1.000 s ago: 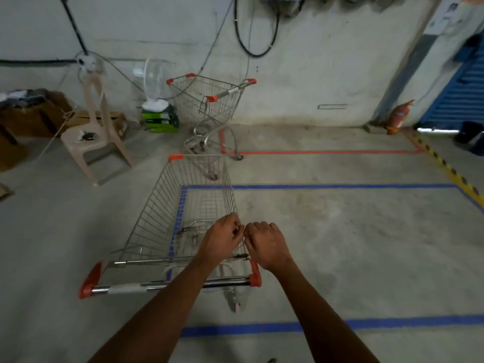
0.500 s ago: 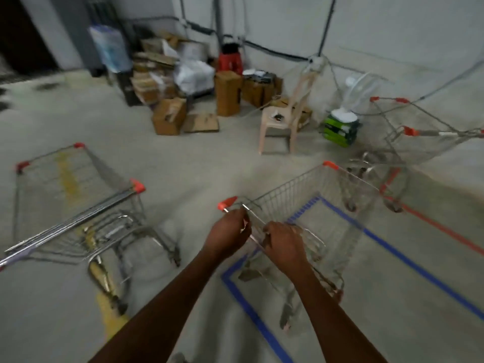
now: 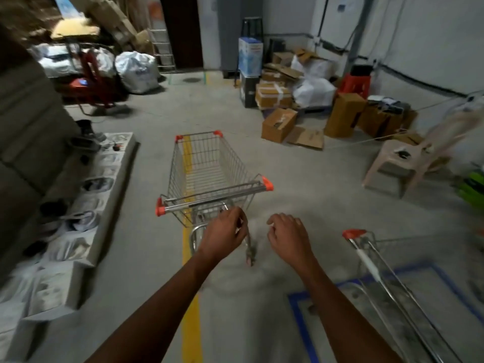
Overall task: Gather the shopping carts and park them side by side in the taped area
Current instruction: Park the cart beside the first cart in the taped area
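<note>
A wire shopping cart [image 3: 209,163] with orange corner caps stands straight ahead on the concrete floor, its handle [image 3: 212,196] toward me. My left hand [image 3: 225,235] hovers just below and behind that handle, fingers loosely curled, holding nothing. My right hand [image 3: 286,235] hangs in the air to the right of the cart, fingers apart and empty. A second cart [image 3: 387,281] shows partly at the lower right, blurred, standing over the corner of the blue taped area [image 3: 297,307].
A yellow floor line [image 3: 191,323] runs under the cart ahead. Cardboard boxes [image 3: 279,124] pile up at the back right, beside a beige plastic chair [image 3: 408,161]. A low ledge with shoes on newspaper [image 3: 86,205] runs along the left. White sacks [image 3: 137,72] and a red trolley stand far left.
My view has swung left. Both hands have let go of the cart at the blue tape, which now sits at my lower right. Another cart is in front of my hands.
</note>
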### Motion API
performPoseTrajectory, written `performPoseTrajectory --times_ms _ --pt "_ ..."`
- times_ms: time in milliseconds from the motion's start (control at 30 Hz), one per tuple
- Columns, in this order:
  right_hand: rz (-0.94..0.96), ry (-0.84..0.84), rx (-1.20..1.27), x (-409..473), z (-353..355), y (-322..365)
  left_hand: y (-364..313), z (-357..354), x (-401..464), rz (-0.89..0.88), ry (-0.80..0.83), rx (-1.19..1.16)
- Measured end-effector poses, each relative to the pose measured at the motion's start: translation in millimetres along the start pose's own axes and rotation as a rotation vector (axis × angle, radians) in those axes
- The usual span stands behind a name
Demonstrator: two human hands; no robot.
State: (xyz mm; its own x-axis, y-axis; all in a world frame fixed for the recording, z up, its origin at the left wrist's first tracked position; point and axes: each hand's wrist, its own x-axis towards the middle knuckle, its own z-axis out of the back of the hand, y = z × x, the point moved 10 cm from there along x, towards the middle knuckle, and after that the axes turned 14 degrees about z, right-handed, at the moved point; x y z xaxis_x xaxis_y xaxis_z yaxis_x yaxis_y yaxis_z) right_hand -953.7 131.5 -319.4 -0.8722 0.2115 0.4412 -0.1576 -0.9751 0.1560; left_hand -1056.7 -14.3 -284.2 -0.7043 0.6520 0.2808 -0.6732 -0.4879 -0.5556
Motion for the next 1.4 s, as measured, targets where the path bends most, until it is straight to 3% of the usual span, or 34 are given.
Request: performPoseTrajectory --times_ms 233,400,633,800,1400 --pt "0.112 0.055 0.004 97 -51 42 82 21 40 0.122 -0.031 0.099" --pt "0.171 0.235 0.017 151 -116 35 125 -1 90 0.148 -0.021 0.157" --pt "0.218 0.535 0.112 210 -214 18 213 -82 153 0.272 0.323 0.535" --pt "0.268 0.692 -0.081 229 -253 4 237 -106 178 0.317 0.46 0.551" --pt "0.095 0.641 -0.144 233 -246 12 257 -109 183 0.237 0.476 0.544"
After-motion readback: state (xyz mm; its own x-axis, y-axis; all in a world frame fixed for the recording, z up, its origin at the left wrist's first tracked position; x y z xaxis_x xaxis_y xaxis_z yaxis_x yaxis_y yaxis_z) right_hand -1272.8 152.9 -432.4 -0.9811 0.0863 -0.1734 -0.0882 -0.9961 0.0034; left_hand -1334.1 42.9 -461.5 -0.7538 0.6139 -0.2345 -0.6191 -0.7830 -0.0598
